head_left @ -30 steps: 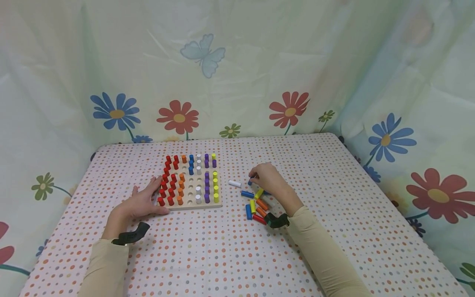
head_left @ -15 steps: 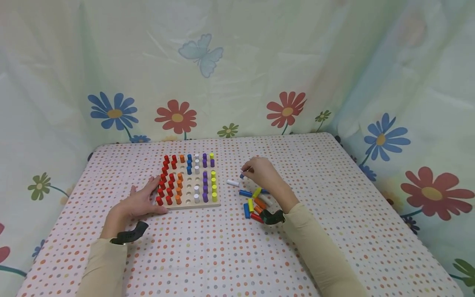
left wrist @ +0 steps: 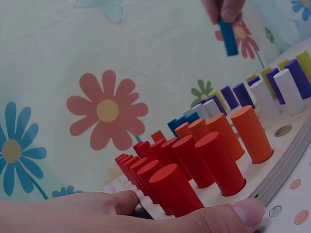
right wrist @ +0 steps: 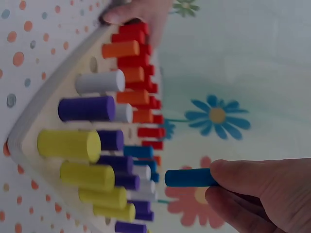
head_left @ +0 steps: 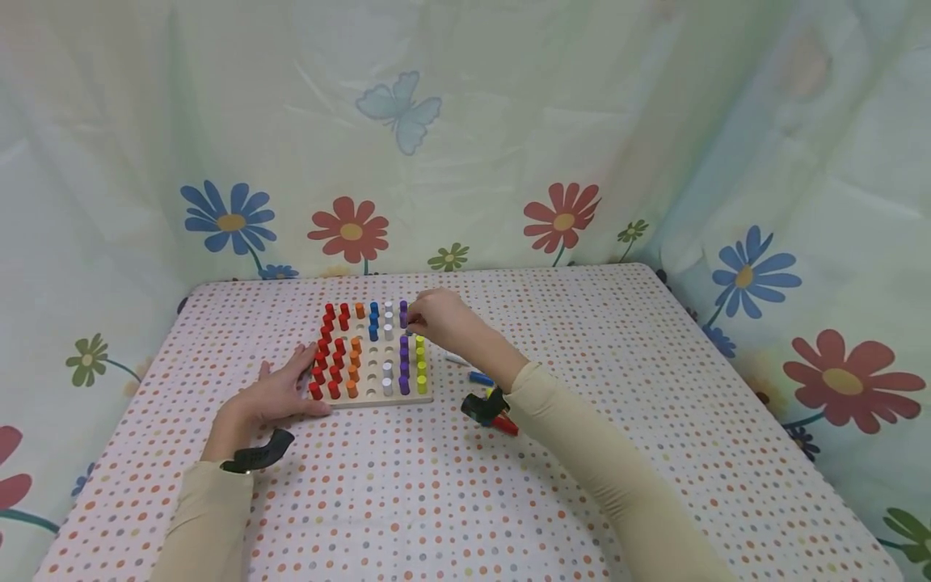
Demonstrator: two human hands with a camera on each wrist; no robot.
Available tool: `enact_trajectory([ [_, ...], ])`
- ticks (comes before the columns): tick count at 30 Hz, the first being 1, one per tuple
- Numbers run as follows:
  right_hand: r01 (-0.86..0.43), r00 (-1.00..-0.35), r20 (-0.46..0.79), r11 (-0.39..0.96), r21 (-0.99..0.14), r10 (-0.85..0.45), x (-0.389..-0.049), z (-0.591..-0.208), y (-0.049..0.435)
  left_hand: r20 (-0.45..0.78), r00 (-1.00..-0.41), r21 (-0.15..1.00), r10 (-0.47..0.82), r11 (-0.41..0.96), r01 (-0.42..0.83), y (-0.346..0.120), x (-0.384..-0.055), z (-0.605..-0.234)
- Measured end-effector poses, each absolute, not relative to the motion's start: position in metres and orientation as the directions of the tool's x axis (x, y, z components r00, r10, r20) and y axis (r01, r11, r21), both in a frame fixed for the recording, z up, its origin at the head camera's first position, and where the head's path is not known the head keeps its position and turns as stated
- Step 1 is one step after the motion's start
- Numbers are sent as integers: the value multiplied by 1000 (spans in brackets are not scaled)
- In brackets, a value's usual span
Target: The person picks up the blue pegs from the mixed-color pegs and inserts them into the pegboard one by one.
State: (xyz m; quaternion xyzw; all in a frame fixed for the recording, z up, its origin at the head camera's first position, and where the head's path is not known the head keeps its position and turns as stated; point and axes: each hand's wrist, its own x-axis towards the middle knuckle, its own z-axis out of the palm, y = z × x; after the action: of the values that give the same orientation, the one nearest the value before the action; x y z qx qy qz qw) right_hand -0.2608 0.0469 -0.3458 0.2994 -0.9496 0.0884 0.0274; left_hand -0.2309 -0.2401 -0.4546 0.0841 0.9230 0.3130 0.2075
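Observation:
My right hand [head_left: 447,317] pinches a blue peg [right wrist: 189,177] by one end, between thumb and fingers. It is over the back right part of a wooden pegboard [head_left: 378,401], and in the left wrist view the blue peg [left wrist: 228,38] hangs above the standing pegs. Rows of red, orange, blue, white, purple and yellow pegs stand upright in the board, with several bare holes among them. My left hand [head_left: 272,396] rests against the board's front left corner, its thumb along the front edge and its fingers along the left side.
Right of the board lie loose pegs, among them a white peg [head_left: 457,358], a blue peg [head_left: 481,377] and a red peg [head_left: 504,424]; my right wrist and its black strap [head_left: 483,406] cover the others. A dotted cloth [head_left: 407,501] covers the table, with a flowered curtain behind.
My right hand has picked up the blue peg from beside the loose pegs and carried it left over the board. My left hand has stayed at the board's corner.

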Motion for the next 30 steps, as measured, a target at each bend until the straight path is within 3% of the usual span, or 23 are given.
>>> enact_trajectory([
  [6,-641,-763,-50,764,-77,-645,-274,-352,10,-322,-899,607,296,793,44,-241,-232,-458],
  [12,-691,-716,-82,720,-60,-694,-283,-359,-7,-328,-899,622,291,783,27,-241,-232,-457],
  [30,-644,-742,-161,759,-99,-651,-289,-375,-22,-318,-904,602,286,798,40,-239,-231,-457],
])
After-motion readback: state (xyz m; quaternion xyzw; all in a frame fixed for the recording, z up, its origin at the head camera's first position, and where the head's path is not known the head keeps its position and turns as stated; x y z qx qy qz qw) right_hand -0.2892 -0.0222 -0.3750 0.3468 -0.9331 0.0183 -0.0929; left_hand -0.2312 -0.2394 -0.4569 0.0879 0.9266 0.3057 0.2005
